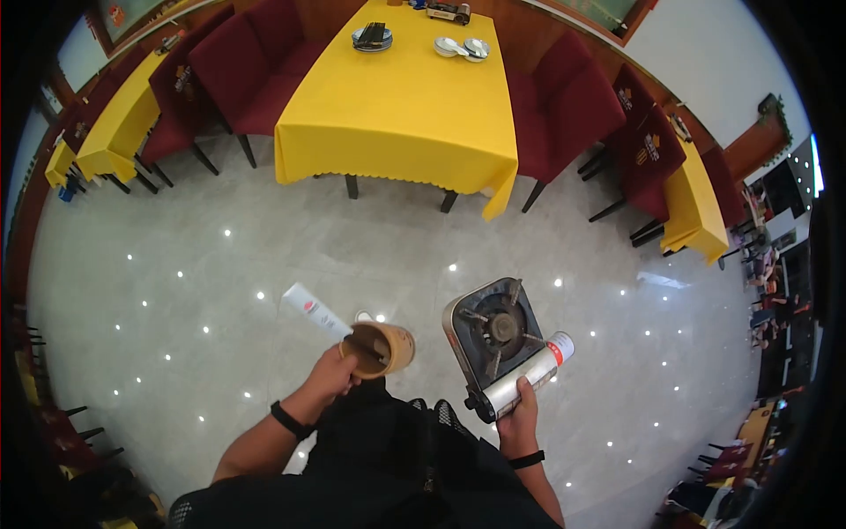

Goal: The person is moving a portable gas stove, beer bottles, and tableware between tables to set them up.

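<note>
Glossy floor (pixel 220 309) underlies a round cup (pixel 402 348) and squarish metal stove (pixel 502 329).

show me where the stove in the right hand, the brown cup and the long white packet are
Stove (pixel 503 329), head view: on the round burner.
Brown cup (pixel 402 346), head view: on its outer wall.
White packet (pixel 320 314), head view: on its broad face.

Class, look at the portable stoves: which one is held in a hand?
The near stove, gripped by the right hand; the far stove rests on the central yellow table with no hand on it.
</note>
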Demonstrator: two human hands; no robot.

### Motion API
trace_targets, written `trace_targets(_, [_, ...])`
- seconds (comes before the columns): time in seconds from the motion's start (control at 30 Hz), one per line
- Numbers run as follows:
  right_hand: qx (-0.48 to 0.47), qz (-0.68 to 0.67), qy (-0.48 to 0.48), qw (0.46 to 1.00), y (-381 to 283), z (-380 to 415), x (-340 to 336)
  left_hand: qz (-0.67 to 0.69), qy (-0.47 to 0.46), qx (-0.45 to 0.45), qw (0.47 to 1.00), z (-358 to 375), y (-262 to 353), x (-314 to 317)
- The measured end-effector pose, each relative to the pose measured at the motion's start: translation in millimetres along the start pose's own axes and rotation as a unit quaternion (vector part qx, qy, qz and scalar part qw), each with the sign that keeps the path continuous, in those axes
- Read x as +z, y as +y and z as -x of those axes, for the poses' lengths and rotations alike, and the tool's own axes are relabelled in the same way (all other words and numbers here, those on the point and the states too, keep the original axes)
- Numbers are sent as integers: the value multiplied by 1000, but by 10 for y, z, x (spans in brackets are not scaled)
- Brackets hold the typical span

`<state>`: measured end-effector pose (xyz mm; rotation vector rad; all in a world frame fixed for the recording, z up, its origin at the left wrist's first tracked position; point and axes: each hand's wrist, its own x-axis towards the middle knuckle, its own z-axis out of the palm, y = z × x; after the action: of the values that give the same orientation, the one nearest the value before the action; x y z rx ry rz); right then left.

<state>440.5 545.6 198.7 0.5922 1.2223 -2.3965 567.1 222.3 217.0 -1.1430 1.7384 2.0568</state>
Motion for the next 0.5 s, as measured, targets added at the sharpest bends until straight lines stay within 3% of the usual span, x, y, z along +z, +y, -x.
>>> trace_targets(0.2, [-12, -29, 54, 998, -188, -682, 738, -26, -21, 52, 998, -897, 1385, -239])
trace_targets(0.33, [1, -41, 27, 999, -313, -1232, 1243, -46, -9, 84, 995, -1417, 2145, -355])
trace_targets(0.5, [-14, -33, 6, 999, -552, -2275, 2084, -31, 18, 59, 998, -2108, 3107, -485])
